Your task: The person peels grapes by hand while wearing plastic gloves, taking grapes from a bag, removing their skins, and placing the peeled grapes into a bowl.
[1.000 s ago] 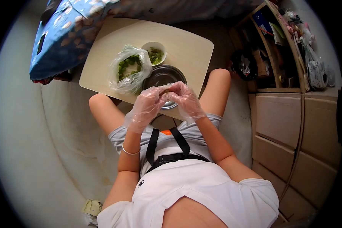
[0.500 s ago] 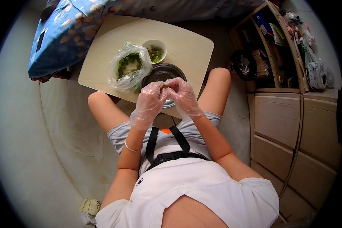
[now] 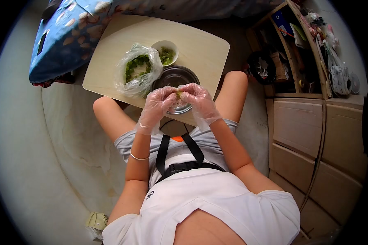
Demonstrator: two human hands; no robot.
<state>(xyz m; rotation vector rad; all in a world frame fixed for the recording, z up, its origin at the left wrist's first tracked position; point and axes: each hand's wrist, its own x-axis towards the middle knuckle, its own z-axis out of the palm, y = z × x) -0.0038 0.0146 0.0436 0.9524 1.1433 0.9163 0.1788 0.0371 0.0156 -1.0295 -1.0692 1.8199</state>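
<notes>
Floral-patterned blue fabric (image 3: pixel 75 43) hangs beyond the far and left sides of the pale worktop (image 3: pixel 200 47), which stands close before your knees. Your left hand (image 3: pixel 156 107) and right hand (image 3: pixel 200 105), both in loose clear gloves, are nearly together, fingertips pinched on a small yellow-green piece (image 3: pixel 178 94) between them, over the near part of the metal bowl (image 3: pixel 176 76). Its details are hidden by your fingers.

Loose glove film could bunch under your fingertips and let the piece slip; pulling too hard might flick it past the bowl's near rim, towards your lap. That bowl sits near the worktop's edge, so a dropped wrist could tip it.

Left of it, the clear plastic bag (image 3: pixel 152 81), open over green pieces (image 3: pixel 131 70), crowds the metal bowl, and its floppy edge could snag your left glove. Behind them stands the white bowl (image 3: pixel 173 45) with green bits (image 3: pixel 166 56), so reaching it means passing over both.
</notes>
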